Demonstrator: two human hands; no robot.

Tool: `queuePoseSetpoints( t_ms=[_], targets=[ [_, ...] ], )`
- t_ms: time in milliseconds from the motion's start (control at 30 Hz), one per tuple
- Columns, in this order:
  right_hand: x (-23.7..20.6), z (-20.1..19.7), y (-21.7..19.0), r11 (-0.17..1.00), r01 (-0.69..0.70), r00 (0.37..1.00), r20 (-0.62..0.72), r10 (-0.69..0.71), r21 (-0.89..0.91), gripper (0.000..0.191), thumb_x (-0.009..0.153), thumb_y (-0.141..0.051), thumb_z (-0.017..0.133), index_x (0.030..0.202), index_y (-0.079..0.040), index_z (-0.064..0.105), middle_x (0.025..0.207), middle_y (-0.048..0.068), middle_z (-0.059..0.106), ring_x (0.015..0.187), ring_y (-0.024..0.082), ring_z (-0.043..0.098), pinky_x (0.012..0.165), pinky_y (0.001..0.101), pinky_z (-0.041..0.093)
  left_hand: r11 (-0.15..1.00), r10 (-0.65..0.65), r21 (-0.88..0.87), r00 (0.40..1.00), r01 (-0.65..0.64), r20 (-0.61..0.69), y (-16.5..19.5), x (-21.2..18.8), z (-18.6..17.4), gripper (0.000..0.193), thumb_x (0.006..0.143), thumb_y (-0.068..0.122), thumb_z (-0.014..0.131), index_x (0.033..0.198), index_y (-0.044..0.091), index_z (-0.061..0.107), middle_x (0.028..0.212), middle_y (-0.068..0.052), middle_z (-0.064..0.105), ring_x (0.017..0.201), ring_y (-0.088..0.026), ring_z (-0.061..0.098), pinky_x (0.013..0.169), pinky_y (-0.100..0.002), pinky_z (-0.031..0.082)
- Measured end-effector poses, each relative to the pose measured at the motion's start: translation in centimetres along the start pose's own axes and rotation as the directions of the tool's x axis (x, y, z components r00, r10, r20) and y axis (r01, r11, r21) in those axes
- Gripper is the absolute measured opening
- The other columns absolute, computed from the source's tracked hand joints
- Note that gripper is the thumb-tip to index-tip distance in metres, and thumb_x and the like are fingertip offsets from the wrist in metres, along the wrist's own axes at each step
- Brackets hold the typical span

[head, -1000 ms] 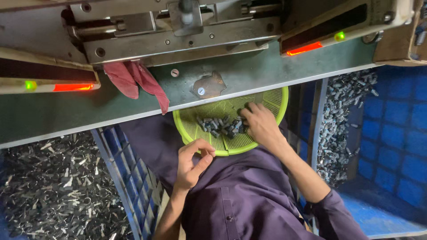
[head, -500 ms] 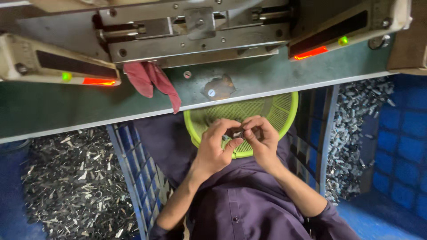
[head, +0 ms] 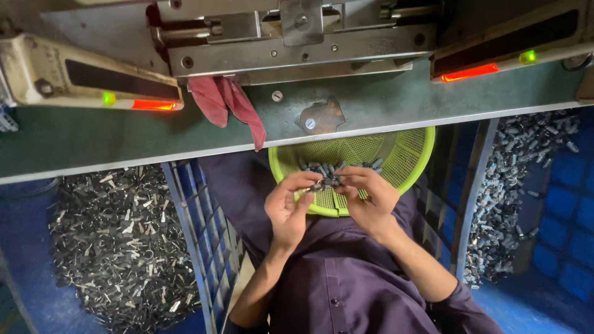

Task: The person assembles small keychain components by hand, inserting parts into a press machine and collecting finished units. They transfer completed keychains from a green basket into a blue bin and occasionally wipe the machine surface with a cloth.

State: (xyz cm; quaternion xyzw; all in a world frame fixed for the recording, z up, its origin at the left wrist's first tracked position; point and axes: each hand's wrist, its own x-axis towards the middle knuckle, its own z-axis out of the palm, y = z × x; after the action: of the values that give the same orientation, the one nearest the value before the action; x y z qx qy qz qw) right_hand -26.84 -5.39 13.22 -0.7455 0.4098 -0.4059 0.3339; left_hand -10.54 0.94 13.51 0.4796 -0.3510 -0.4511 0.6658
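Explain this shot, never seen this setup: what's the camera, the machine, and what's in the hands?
The camera sits on the person's head, looking down at their lap. Both hands meet over a green mesh basket of small dark metal pieces. The left hand and right hand pinch one small metal part between their fingertips. Above is a green bench carrying a grey metal press, with a red rag hanging off it. Blue crates on both sides hold heaps of metal parts.

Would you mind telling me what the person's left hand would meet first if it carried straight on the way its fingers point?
The left hand points across at the small dark metal part pinched between both hands, so it would probably meet that first, then the right hand just behind it. Depth is hard to judge here.
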Motion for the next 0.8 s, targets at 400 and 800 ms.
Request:
queuePoseSetpoints(
  t_ms=[400,800],
  targets=[
    [-1.8,0.5,1.5,0.46,-0.482,0.842,0.248,0.48,0.746,0.025,0.094,0.001,0.074,0.109,0.0,0.054,0.106,0.017,0.073,0.101,0.022,0.074,0.087,0.0351,0.063,0.727,0.51,0.384,0.822,-0.57,0.254,1.7,2.1,-0.3,0.041,0.084,-0.01,0.071,0.115,0.006,0.051,0.103,-0.011,0.069,0.084,-0.029,0.071,0.074,-0.037,0.06],
    [-0.6,0.3,2.5,-0.104,-0.536,0.684,0.503,0.529,0.838,0.021,0.093,-0.002,0.073,0.105,-0.005,0.055,0.096,0.018,0.069,0.075,0.02,0.063,0.065,0.0283,0.051,0.693,0.494,0.301,0.736,-0.655,0.462,7.2,-0.2,-5.3,0.028,0.071,0.009,0.081,0.092,0.0,0.065,0.105,-0.018,0.069,0.094,-0.036,0.072,0.083,-0.05,0.061]
  ],
)
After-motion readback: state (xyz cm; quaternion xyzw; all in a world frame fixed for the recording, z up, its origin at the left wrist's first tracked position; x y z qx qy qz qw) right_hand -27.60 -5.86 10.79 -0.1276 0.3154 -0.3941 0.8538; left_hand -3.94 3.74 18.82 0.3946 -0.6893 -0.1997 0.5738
